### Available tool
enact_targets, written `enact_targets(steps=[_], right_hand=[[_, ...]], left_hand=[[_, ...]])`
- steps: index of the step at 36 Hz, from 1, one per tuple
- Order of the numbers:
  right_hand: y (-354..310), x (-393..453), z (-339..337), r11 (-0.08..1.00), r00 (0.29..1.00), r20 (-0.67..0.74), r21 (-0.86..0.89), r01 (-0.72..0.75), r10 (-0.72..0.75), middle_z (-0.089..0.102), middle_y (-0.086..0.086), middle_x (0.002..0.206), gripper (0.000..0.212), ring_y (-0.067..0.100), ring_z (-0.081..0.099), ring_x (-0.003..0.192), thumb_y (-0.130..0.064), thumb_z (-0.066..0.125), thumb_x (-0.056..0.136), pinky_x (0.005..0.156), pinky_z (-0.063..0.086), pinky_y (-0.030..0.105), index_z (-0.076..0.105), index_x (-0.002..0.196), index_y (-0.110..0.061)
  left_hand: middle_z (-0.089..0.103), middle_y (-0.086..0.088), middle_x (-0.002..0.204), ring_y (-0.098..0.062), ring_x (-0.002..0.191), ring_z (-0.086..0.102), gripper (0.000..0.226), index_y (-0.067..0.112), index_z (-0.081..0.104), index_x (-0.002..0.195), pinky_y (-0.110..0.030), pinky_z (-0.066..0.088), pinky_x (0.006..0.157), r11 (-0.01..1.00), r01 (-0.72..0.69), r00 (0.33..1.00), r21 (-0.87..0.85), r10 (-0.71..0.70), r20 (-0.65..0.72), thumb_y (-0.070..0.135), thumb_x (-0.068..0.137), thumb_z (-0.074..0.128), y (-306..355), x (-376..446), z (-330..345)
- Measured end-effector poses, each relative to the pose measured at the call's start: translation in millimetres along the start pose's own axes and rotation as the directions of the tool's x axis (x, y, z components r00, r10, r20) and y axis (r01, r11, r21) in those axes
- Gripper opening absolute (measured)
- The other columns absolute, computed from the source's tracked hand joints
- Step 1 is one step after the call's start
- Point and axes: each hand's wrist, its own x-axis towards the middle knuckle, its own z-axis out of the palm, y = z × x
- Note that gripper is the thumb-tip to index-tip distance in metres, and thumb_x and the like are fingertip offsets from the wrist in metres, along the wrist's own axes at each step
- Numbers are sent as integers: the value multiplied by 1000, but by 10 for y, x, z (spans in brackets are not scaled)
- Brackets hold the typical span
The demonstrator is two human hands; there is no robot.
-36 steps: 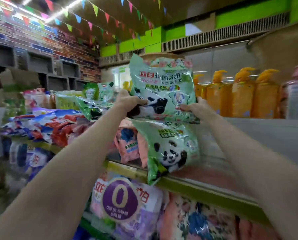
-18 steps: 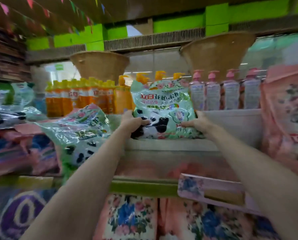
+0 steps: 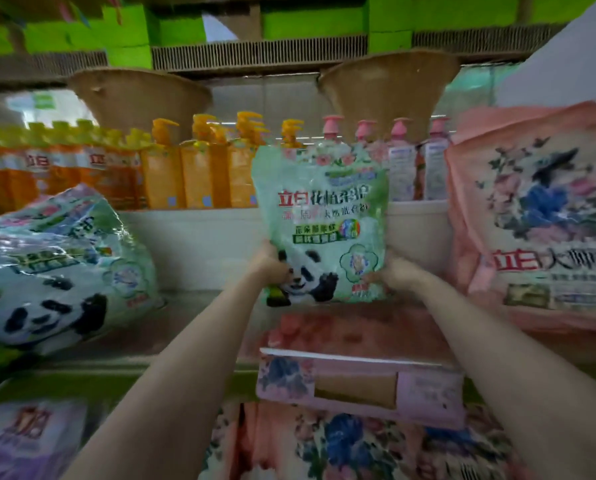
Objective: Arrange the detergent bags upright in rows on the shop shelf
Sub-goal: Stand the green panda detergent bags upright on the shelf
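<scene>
Head view: the left hand (image 3: 270, 271) and right hand (image 3: 395, 275) are clamped on the two lower corners of a green panda detergent bag (image 3: 320, 223), holding it upright in front of the shelf (image 3: 199, 317), its base at or just above the shelf floor — I can't tell if it touches. The film is glossy and crinkled, so expect it slick, soft and saggy, with loose powder that shifts; it looks moderately heavy. Gripping low at both sides seems the sound choice, since the top would fold. A second panda bag (image 3: 57, 271) slumps tilted at left; a pink floral bag (image 3: 538, 216) stands at right.
</scene>
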Motion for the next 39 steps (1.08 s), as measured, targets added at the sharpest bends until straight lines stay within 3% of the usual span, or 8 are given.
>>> enact_targets(steps=[5,9,12,16,20,27,31,39], right_hand=[[24,87,-42,988,995,87,-147,-42,55,44,14,143,48,27,45,129,-12,54,93,94,32,20,40,139,-4],[86,110,-8,979,994,65,-190,-70,83,46,12,142,51,29,48,126,-21,57,92,101,38,30,40,139,-6],[183,144,49,977,998,13,-205,-50,54,46,13,141,59,30,49,124,-26,60,90,104,40,37,37,141,-7],[196,103,119,968,996,-30,-237,-89,84,45,11,140,57,31,50,121,-25,56,93,103,40,36,32,139,-2],[132,-75,115,915,989,-11,-379,-139,146,46,20,136,49,33,51,120,-20,44,99,95,41,33,26,138,3],[-14,-317,40,825,991,76,-563,-49,111,51,11,138,43,30,53,120,-27,47,95,96,43,31,46,135,-14],[-182,-405,73,785,988,88,-618,-46,127,57,11,128,38,29,58,111,-28,51,92,91,47,31,56,125,-10],[-717,-520,285,745,983,180,-661,84,48,58,15,122,35,31,57,107,-30,53,92,89,48,36,55,115,-5]], left_hand=[[47,-15,132,-32,122,49,68,-1,36,135,-37,43,98,997,59,996,51,-62,58,20,81,72,-66,56,24],[43,-17,135,-34,123,48,70,1,28,137,-40,45,98,988,135,986,72,-141,85,22,84,68,-45,41,50],[50,-19,130,-36,117,54,62,1,35,132,-42,48,96,977,164,982,133,-175,75,32,87,64,-37,-48,76],[62,-17,114,-34,99,63,29,6,48,106,-40,54,81,955,143,987,261,-156,32,28,90,57,-49,-133,95],[60,-14,116,-33,105,61,37,5,51,116,-42,53,90,936,122,983,331,-160,91,30,89,56,5,-325,-10],[64,-16,113,-31,107,61,41,-1,60,109,-34,49,85,870,59,993,490,-102,61,34,90,55,2,-650,-211],[62,-11,116,-28,105,59,35,6,58,110,-31,45,75,798,57,996,601,-90,24,33,89,57,-76,-776,-326],[57,-11,124,-31,114,55,35,11,55,119,-36,46,88,721,98,995,686,-89,-49,27,87,54,-226,-1014,-650]])
